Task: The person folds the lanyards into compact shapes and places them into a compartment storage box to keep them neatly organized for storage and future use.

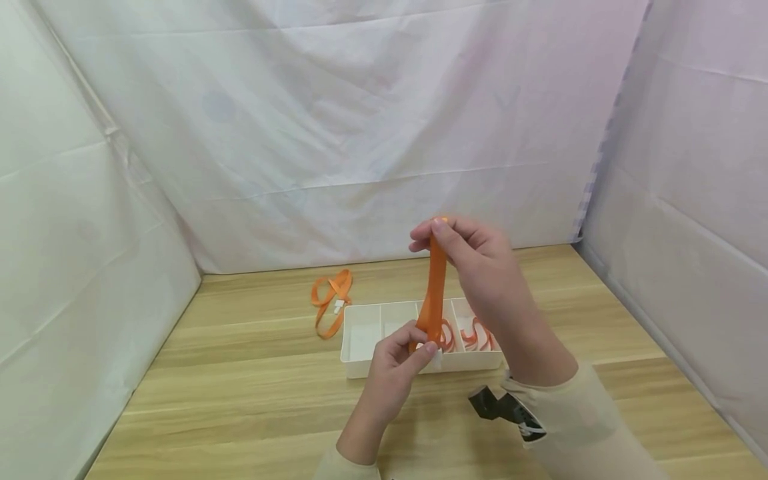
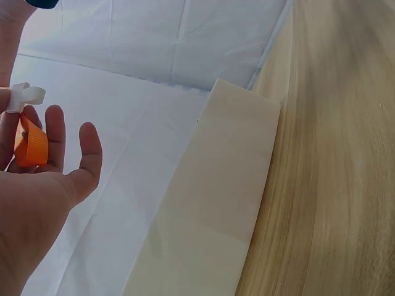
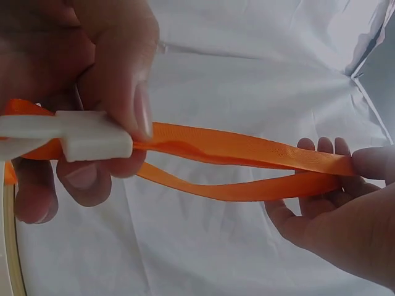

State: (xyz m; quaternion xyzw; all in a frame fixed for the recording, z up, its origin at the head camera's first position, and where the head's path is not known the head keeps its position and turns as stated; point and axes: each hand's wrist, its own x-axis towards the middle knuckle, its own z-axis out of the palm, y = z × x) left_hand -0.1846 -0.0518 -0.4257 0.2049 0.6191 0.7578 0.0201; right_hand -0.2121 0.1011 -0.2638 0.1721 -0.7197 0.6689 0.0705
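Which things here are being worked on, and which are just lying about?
In use:
- orange strap, stretched between both hands
- left hand, pinching its lower end by the white clip
- right hand, pinching its top

Lying about:
- second strap on the table
- white tray, straps in its right compartments

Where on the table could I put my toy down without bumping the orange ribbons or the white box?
Bare wood table lies in front of the white box, at the near left. The far right corner, behind the box, is bare too. It is crowded where the left hand and right hand stretch an orange ribbon over the box, and by the loose ribbon to its left.
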